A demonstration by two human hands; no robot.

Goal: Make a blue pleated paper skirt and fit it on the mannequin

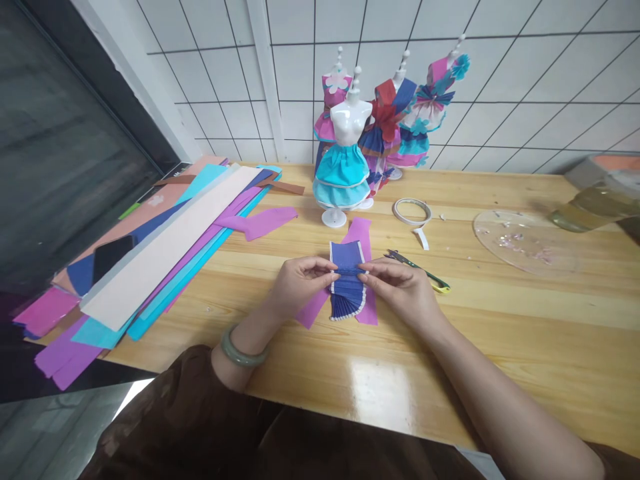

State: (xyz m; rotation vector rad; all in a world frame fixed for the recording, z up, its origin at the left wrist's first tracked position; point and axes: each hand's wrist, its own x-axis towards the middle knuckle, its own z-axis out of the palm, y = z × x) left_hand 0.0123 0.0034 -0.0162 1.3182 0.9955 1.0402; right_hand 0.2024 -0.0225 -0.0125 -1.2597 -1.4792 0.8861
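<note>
A strip of dark blue crepe paper (347,255) with white edges is held between my two hands. Its near part is folded into narrow pleats that fan out, while the far part is flat. My left hand (306,283) pinches the left edge between thumb and fingers. On the opposite edge, my right hand (400,288) pinches at about the same height. Purple paper strips (369,310) lie on the table under the blue one. Beyond my right hand rest dark-handled scissors (406,260) and a yellow-tipped tool (441,287), partly hidden.
Small white mannequins (353,120) in paper dresses stand at the back by the tiled wall. Left lies a pile of coloured paper strips (175,240) with a dark phone (113,259). A tape roll (412,211), a clear plate (520,241) and a glass container (590,203) are at right.
</note>
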